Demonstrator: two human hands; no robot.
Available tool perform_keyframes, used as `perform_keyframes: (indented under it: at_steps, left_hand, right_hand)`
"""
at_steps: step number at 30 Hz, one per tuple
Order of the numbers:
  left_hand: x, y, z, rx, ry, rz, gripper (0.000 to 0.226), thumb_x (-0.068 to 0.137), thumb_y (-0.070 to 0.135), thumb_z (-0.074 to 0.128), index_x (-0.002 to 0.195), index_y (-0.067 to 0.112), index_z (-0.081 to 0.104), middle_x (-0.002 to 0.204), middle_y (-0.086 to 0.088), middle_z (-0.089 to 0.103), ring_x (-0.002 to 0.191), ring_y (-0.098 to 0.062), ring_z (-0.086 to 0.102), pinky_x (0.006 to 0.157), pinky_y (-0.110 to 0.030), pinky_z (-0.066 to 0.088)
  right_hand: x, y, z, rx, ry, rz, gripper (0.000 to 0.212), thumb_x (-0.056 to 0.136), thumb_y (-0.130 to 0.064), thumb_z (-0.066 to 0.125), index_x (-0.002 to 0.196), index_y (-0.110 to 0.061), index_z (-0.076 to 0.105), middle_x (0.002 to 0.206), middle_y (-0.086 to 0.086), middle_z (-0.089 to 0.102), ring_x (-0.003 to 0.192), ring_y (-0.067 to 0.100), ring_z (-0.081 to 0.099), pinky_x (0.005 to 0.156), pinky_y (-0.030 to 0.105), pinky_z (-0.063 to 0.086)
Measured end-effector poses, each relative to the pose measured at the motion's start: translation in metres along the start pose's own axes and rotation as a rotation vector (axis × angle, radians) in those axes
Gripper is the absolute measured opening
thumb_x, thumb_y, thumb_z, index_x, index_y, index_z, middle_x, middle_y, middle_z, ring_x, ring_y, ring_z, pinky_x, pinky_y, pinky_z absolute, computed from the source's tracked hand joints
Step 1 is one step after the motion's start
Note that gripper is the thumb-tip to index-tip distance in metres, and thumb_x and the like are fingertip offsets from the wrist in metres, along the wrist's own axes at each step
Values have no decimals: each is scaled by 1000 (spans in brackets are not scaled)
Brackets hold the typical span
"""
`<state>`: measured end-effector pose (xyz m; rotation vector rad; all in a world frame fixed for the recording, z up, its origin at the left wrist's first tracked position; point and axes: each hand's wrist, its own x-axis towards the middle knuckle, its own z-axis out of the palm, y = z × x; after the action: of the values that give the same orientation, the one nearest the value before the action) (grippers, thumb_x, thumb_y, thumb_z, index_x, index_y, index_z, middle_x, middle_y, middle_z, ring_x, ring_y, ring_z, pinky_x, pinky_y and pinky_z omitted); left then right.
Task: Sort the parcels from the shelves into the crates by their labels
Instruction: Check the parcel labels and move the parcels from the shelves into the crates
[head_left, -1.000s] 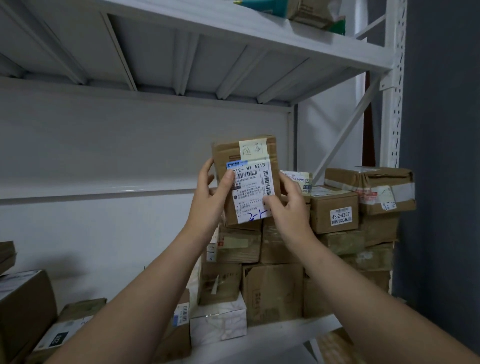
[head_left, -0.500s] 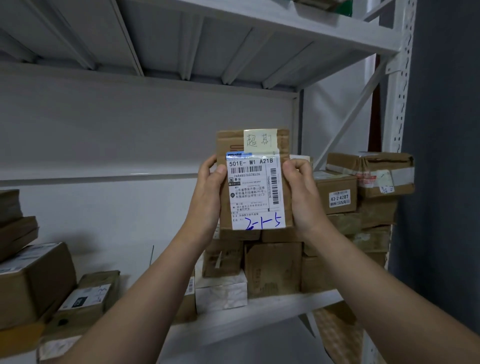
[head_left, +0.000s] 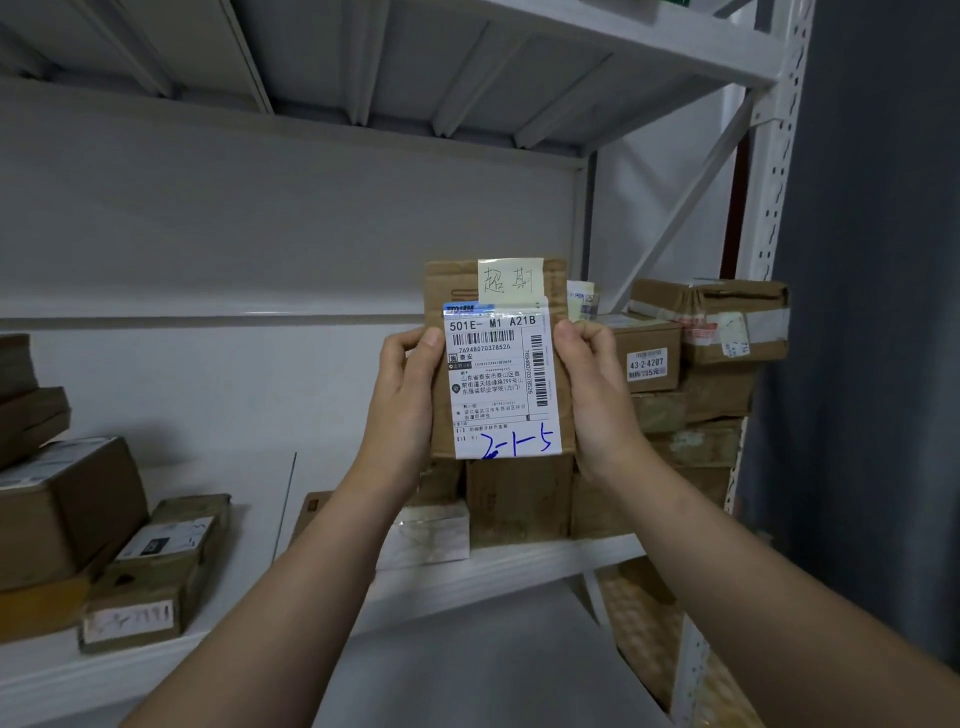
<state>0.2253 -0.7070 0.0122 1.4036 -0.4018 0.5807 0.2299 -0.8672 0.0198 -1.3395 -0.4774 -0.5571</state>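
Small cardboard parcel (head_left: 558, 291) held upright before the shelf (head_left: 493, 577), label (head_left: 501, 384) marked 2-1-5 facing out; left grip (head_left: 402, 400) and right grip (head_left: 597, 395) each curl round 1 side edge. Stacked parcels (head_left: 519, 499) crowd the shelf, no crate in view: sorting likely far from done.

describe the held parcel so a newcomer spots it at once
On the white metal shelving, find the cardboard box stack at the right end. Before it, the left hand and right hand hold a flat brown parcel upright. Only it carries a yellow note and blue handwritten 2-1-5.
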Motion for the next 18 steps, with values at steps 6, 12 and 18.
perform_keyframes:
  at_steps: [6, 12, 18]
  left_hand:
    - [-48, -43, 6, -43, -100, -155, 22, 93, 42, 50, 110, 28, 52, 96, 12, 71, 86, -5, 68, 60, -17, 51]
    - [-117, -113, 15, -95, -274, -389, 36, 91, 34, 58, 121, 16, 50, 113, -3, 67, 96, -13, 68, 71, -29, 57]
    - [-182, -172, 19, -131, -360, -607, 27, 90, 31, 60, 114, 19, 54, 105, 2, 70, 91, -12, 70, 63, -21, 55]
  right_hand:
    - [-58, 41, -30, -47, 120, 130, 23, 87, -49, 55, 92, -28, 49, 78, -11, 69, 75, 7, 67, 71, 32, 52]
    - [-139, 88, -65, -113, 298, 396, 37, 73, -62, 57, 92, -31, 50, 91, 1, 69, 92, 26, 69, 81, 47, 55]
    - [-222, 125, -87, -157, 525, 550, 37, 79, -57, 61, 94, -25, 50, 99, 5, 68, 97, 20, 67, 88, 42, 51]
